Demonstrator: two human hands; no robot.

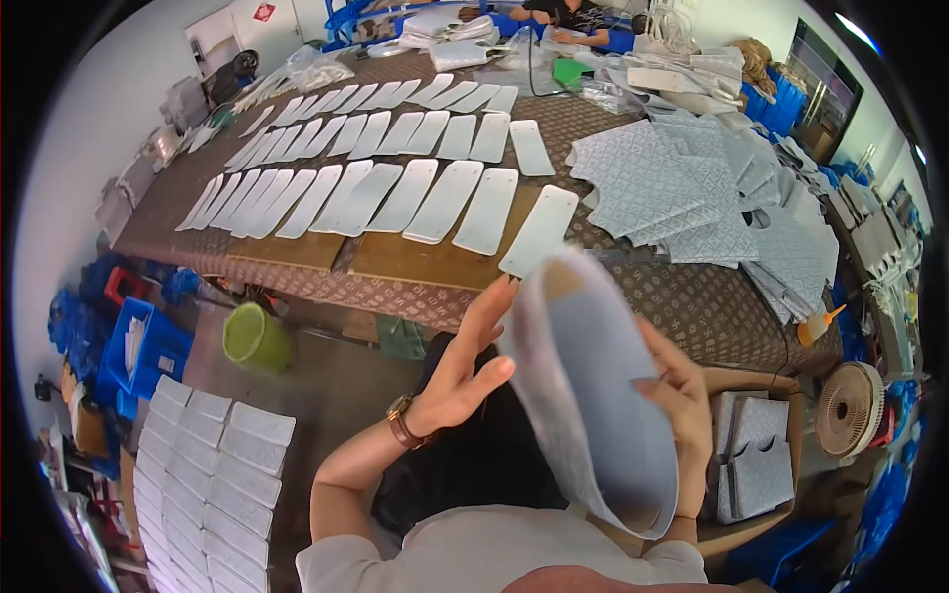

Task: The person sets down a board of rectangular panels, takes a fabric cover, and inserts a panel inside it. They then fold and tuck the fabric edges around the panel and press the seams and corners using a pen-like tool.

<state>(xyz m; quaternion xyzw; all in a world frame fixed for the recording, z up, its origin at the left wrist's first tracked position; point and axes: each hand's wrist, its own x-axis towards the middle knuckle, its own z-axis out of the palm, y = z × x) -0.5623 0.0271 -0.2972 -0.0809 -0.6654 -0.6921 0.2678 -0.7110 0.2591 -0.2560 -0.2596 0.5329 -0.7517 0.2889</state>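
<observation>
A grey bag shell [618, 366], open and oval with a pale blue-grey inside, is held upright in front of my body. My right hand [680, 390] grips its right edge, with fingers over the rim. On the other side my left hand [463, 371] is spread, thumb out, close to the shell's left wall; whether the fingertips touch it I cannot tell. Just beyond lies a white rectangular panel [542, 227] with rounded corners, at the end of rows of similar panels [400, 203] on the table. Grey quilted pieces [652, 188] are stacked to the right.
The patterned table [692, 296] spans ahead. A glue bottle [813, 328] stands at its right edge. A carton [796, 395] of grey quilted pieces and a fan [850, 407] are at right. A green bin [255, 338] and blue crate [148, 346] stand left. A person [573, 15] sits opposite.
</observation>
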